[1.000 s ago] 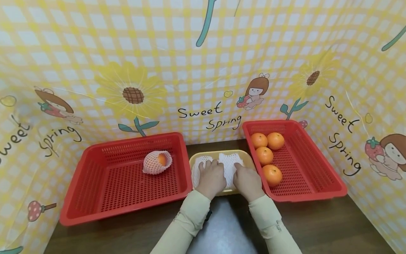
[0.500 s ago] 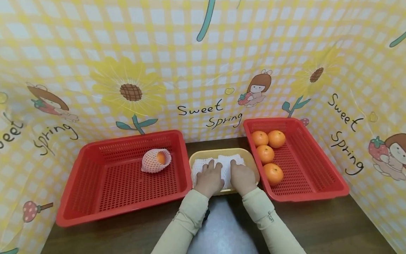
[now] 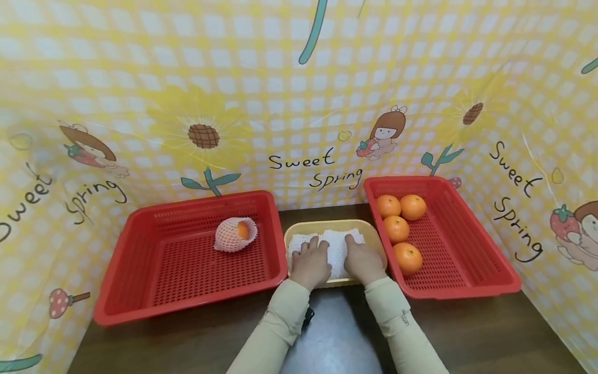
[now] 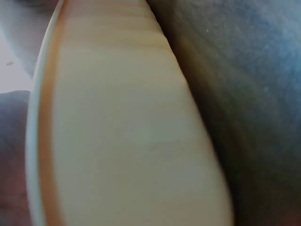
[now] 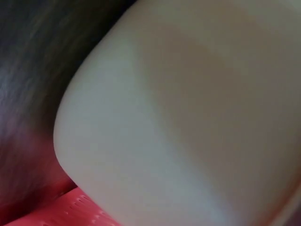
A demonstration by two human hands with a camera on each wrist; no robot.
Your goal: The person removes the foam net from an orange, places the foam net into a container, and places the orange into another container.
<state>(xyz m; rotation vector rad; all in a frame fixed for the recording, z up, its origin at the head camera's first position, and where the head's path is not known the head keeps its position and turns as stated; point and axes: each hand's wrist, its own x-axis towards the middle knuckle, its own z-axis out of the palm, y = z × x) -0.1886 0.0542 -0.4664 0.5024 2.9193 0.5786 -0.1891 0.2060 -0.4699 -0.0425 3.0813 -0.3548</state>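
White foam fruit nets [image 3: 335, 257] lie flat in a small cream tray [image 3: 308, 227] at the middle of the head view. My left hand [image 3: 310, 264] rests on the left part of the nets, its fingers spread forward. At the right side of the nets is my right hand [image 3: 365, 259], one finger pointing forward along them; its other fingers are mostly hidden, and I cannot tell whether they pinch the netting. In the left wrist view the tray's outer wall [image 4: 122, 117] fills the middle. The right wrist view also shows mainly the tray's wall [image 5: 122, 117]. Neither wrist view shows the fingers.
Left of the tray, a red plastic basket [image 3: 187, 301] contains an orange [image 3: 242, 229] inside a pinkish foam net [image 3: 229, 238]. Several bare oranges [image 3: 408, 259] sit along the left side of another red basket [image 3: 467, 292] on the right. A checked cloth [image 3: 299, 114] hangs behind.
My right hand has shifted slightly on the nets, and the nets have spread closer together. My left hand stays on them. The whole head view has shifted a little.
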